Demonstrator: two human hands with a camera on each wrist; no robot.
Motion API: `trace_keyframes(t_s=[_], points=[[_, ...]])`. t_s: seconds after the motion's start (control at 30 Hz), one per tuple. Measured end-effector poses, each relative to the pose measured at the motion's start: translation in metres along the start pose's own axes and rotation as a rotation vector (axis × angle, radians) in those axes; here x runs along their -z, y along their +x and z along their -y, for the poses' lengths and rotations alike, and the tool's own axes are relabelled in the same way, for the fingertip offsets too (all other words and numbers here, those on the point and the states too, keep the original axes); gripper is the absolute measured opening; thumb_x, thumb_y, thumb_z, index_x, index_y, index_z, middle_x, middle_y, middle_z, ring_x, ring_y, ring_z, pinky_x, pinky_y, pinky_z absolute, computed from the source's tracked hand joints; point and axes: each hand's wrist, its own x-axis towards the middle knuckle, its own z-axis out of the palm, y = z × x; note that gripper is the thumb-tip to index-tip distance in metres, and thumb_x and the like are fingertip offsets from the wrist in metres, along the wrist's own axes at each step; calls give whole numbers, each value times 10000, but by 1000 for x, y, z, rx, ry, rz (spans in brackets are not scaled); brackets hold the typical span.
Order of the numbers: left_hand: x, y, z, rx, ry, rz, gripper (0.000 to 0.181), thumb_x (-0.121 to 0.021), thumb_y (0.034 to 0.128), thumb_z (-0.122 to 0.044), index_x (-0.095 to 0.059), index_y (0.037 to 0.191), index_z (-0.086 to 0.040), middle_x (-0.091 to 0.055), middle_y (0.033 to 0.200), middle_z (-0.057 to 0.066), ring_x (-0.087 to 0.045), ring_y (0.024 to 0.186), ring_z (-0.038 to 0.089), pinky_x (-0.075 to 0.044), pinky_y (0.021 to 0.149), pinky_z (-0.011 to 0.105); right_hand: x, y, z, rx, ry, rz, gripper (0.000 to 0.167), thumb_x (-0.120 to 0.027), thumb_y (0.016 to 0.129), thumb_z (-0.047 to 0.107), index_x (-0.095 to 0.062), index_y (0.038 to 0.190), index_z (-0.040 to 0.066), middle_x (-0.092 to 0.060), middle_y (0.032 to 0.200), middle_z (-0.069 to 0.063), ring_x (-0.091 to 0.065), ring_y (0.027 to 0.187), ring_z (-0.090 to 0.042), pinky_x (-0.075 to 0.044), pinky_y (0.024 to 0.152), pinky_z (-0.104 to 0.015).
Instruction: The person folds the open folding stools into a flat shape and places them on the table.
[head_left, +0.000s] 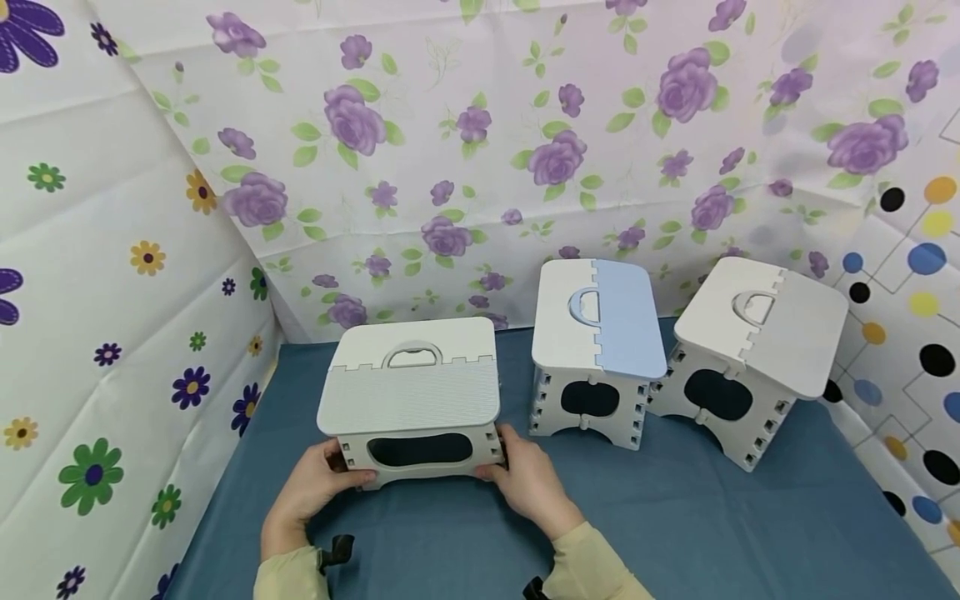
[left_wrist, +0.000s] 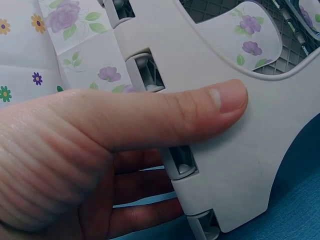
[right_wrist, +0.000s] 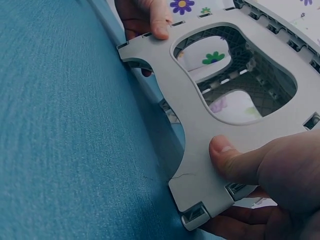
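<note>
Hands (head_left: 531, 483) grip stool (head_left: 408, 400); wrist views: lattice (left_wrist: 215, 11) inside (head view: seemingly dark).

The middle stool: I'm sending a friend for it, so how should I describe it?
Find the blue cloth in front of the rose-patterned backdrop. On it, the middle stool stands between the leftmost stool and rightmost stool. Only its top is half white, half light blue.

Blue-white stool (head_left: 617, 350) and grey-white stool (head_left: 761, 350) stand upright on blue cloth (head_left: 690, 525), side by side; rose sheet (head_left: 495, 192) behind, dotted sheet (head_left: 896, 333) right, daisy sheet (head_left: 112, 308) left.
</note>
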Motion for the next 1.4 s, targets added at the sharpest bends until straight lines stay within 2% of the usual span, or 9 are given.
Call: trace_keyframes(t_s=[0.5, 0.67, 0.9, 1.17, 1.4], points=[[4, 0, -3, 14, 3, 3, 480, -933, 854, -138, -730, 1255, 27, -768, 1102, 149, -719, 874, 249, -589, 697, 370, -4, 1, 4, -7, -27, -13, 516, -842, 948, 339, -612, 1322, 69, -745, 1072, -91, -712, 875, -242, -564, 735, -431], [3, 2, -4, 0, 21, -4, 483, -930, 862, -158, -725, 1259, 25, -768, 1102, 139, -716, 874, 237, -581, 700, 362, 0, 3, 4, 12, -33, -25, 485, -830, 959, 329, -617, 1319, 83, -741, 1050, -77, -705, 852, -229, -557, 723, -413], [0, 3, -2, 10, 14, -8, 489, -932, 856, -137, -722, 1267, 24, -766, 1112, 154, -719, 891, 254, -582, 707, 357, 2, 3, 1, 8, -26, -9, 500, -829, 960, 336, -614, 1334, 82, -742, 1057, -77, -703, 844, -222, -556, 717, -409], [0, -3, -1, 22, 12, 8, 504, -932, 858, -150, -714, 1275, 28, -763, 1127, 149, -724, 915, 241, -583, 712, 357, -1, -1, 0, -20, -16, 10, 501, -831, 958, 351, -614, 1337, 107, -749, 1070, -62, -709, 871, -210, -562, 739, -422], [1, -2, 0, 22, 14, 13, 504, -927, 867, -159, -709, 1283, 26, -760, 1136, 148, -720, 915, 239, -585, 713, 362, -2, -1, 0, -11, -28, 3, 518, -830, 953, 367, -618, 1339, 93, -751, 1074, -82, -712, 876, -233, -561, 740, -436]])
